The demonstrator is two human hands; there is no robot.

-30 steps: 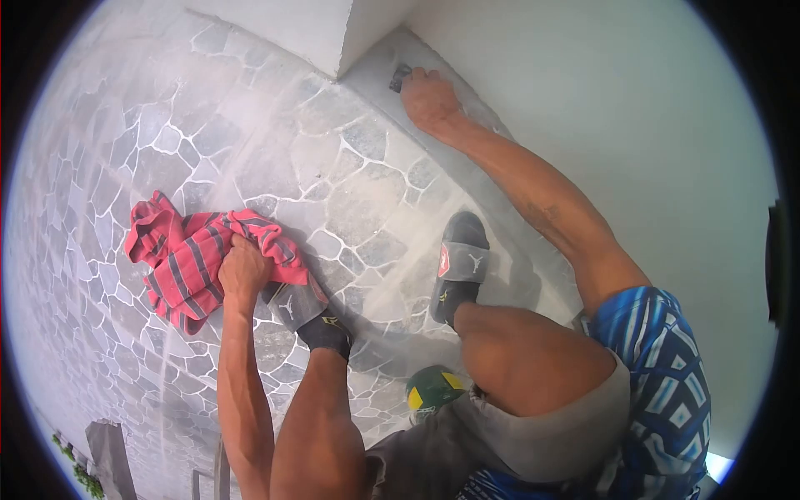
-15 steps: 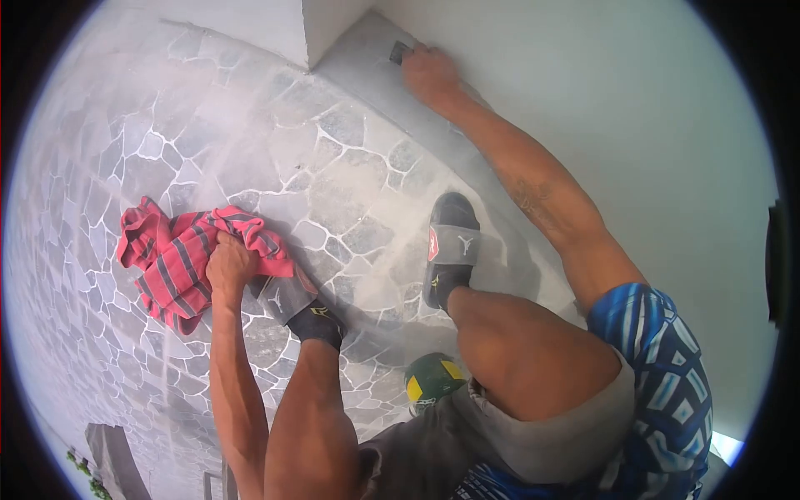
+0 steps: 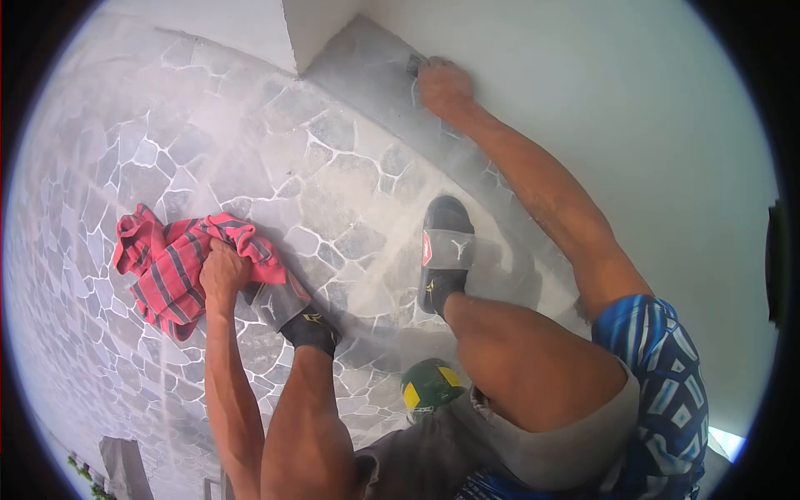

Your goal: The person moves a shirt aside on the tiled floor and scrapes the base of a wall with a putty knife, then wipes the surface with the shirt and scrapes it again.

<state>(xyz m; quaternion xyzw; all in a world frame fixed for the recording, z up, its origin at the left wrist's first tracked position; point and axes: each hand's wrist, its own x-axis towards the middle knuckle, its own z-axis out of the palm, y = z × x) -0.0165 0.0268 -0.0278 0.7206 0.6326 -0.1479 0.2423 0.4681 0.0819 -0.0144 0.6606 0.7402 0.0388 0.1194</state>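
My left hand is closed on a red cloth with dark stripes, held just above the stone floor beside my left foot. At the top, my right hand is wrapped round a small dark block at the grey strip along the foot of the white wall. Only one end of the block shows past the fingers. Pale dust lies over the strip and the stones near it.
Irregular grey stone paving with pale joints spreads to the left. A wall corner juts in at the top. Between my legs lies a green and yellow round object. My sandalled feet rest on the paving.
My right hand has shifted a little down and to the right with the dark block. My left hand and the red cloth sit slightly lower and further left as the view shifts.
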